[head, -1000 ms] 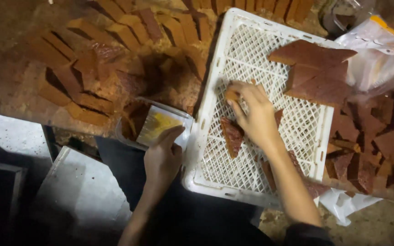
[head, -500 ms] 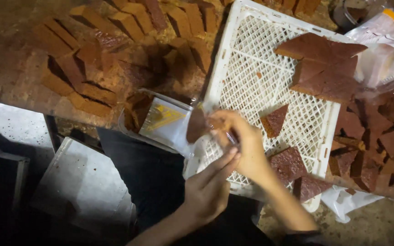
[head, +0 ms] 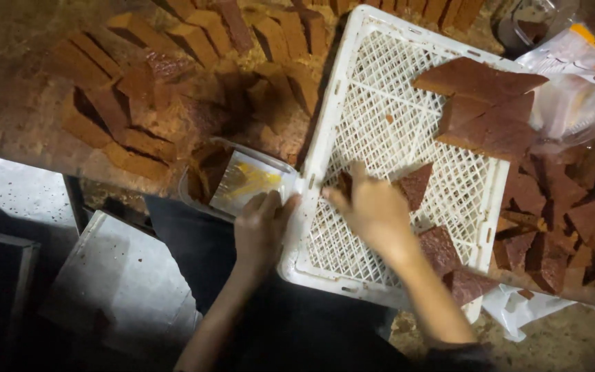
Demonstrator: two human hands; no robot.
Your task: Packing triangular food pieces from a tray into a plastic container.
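Where the white plastic lattice crate (head: 387, 124) meets the clear plastic packet with a yellow patch (head: 251, 184), the packet's near edge is pinched by the left hand (head: 262, 227). A dark brown triangular slab piece (head: 345, 184) is gripped by the right hand (head: 374, 210) over the crate's near left. Rows of brown rectangular bars (head: 173, 62) are spread far left.

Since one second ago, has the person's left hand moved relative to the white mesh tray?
Yes. The left hand has moved right, from apart from the white mesh tray to touching its near left edge, beside the clear plastic packet.
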